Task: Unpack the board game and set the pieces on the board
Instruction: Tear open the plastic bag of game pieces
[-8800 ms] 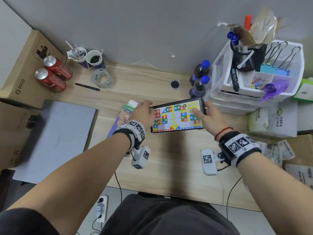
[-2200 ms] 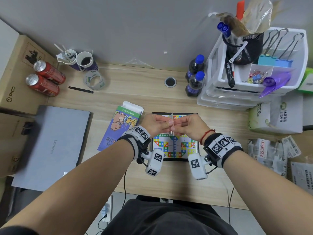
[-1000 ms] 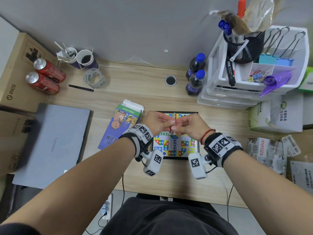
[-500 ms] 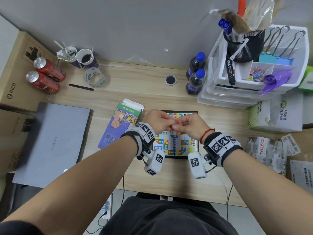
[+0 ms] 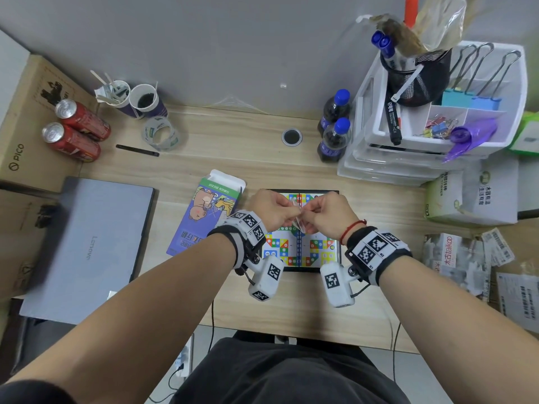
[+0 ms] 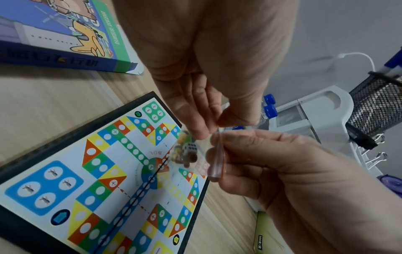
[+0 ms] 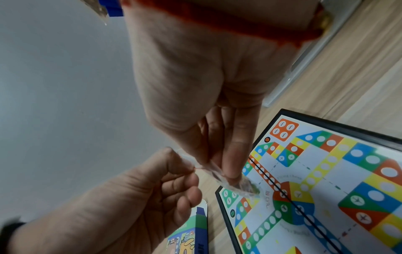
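Note:
The colourful game board (image 5: 300,252) (image 6: 91,180) (image 7: 326,185) lies unfolded flat on the wooden desk. Above its middle both hands hold a small clear plastic bag (image 5: 299,218) (image 6: 187,153) (image 7: 228,178) with a die and several small coloured pieces inside. My left hand (image 5: 287,209) (image 6: 202,130) pinches one side of the bag's top edge, and my right hand (image 5: 309,212) (image 7: 219,171) pinches the other side. No piece stands on the board. The open game box (image 5: 205,217) (image 6: 54,34) lies left of the board.
A closed grey laptop (image 5: 87,249) lies at the left. Two cola bottles (image 5: 332,129) and a white drawer unit (image 5: 431,121) with a pen pot stand at the back right. Red cans (image 5: 75,132), paper cups (image 5: 131,97) and a tape roll (image 5: 159,132) sit at the back left.
Since the oldest frame the board went from being held up to lying flat. Over the last second both hands keep pinching the bag over the board, sinking slightly, with the bag hanging lower.

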Tool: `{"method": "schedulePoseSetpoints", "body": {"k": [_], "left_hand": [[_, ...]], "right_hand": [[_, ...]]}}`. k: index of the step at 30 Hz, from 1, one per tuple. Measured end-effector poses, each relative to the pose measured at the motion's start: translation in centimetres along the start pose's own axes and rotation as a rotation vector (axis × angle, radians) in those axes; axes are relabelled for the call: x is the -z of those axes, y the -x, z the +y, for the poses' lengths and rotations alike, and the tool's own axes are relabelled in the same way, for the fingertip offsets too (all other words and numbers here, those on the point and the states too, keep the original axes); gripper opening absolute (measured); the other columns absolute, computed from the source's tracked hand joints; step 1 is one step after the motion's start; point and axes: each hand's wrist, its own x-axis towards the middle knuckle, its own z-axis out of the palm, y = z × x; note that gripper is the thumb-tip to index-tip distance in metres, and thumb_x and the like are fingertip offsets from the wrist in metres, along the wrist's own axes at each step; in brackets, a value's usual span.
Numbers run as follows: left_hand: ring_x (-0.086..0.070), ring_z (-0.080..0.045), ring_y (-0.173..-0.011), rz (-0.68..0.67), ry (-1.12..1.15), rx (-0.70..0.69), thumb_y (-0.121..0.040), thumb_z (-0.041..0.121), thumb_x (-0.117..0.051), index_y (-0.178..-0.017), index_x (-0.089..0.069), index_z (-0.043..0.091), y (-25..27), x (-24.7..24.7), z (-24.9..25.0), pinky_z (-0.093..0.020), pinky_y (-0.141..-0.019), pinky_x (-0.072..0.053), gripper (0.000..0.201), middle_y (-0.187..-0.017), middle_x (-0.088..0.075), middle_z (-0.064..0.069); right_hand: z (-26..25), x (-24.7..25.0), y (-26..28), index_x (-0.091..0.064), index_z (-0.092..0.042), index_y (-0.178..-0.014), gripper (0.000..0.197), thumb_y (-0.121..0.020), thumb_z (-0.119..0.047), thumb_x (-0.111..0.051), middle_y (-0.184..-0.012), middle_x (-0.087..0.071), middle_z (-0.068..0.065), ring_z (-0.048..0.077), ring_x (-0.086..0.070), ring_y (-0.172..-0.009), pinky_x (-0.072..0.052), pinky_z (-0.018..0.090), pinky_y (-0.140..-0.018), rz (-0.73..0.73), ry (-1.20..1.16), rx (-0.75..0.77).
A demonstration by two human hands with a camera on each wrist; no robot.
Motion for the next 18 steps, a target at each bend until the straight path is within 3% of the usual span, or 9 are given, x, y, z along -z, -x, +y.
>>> {"method": "schedulePoseSetpoints", "body": {"k": [4, 10, 14, 18], "left_hand": [[-0.07, -0.019, -0.062, 0.09, -0.117, 0.01, -0.074, 0.026, -0.075, -0.067, -0.069, 0.018, -0.4, 0.5, -0.5, -0.031, -0.071, -0.061, 0.012, -0.068, -0.073, -0.01], [-0.073, -0.024, -0.068, -0.02, -0.184, -0.007, -0.058, 0.031, -0.069, -0.061, -0.072, 0.016, -0.1, 0.8, -0.5, -0.043, -0.074, -0.061, 0.015, -0.061, -0.072, -0.008], [-0.068, -0.021, -0.066, -0.146, -0.142, -0.024, -0.07, 0.02, -0.07, -0.06, -0.069, 0.018, -0.2, 0.5, 0.0, -0.037, -0.077, -0.059, 0.01, -0.062, -0.069, -0.006], [-0.056, -0.014, -0.065, -0.164, -0.095, -0.073, -0.074, 0.016, -0.075, -0.076, -0.07, 0.016, -0.5, 0.9, -0.4, -0.027, -0.063, -0.049, 0.005, -0.068, -0.061, -0.001]], "right_hand": [[0.7, 0.6, -0.2, -0.071, -0.004, -0.075, 0.017, -0.087, -0.009, -0.061, -0.063, -0.072, 0.013, 0.022, -0.071, -0.054, -0.062, 0.036, -0.062, 0.065, 0.006, -0.055], [1.3, 1.0, 0.1, -0.065, -0.01, -0.076, 0.008, -0.083, -0.01, -0.062, -0.069, -0.073, 0.01, 0.023, -0.071, -0.057, -0.062, 0.037, -0.063, 0.1, 0.041, -0.054], [1.7, 1.1, -0.1, -0.06, -0.022, -0.068, 0.011, -0.073, -0.018, -0.07, -0.073, -0.069, -0.005, 0.016, -0.067, -0.074, -0.055, 0.031, -0.074, 0.153, 0.232, 0.045], [1.8, 1.5, -0.2, -0.055, -0.02, -0.067, 0.014, -0.073, -0.017, -0.067, -0.06, -0.068, 0.009, 0.027, -0.064, -0.06, -0.054, 0.034, -0.068, 0.142, 0.143, 0.064]]}}
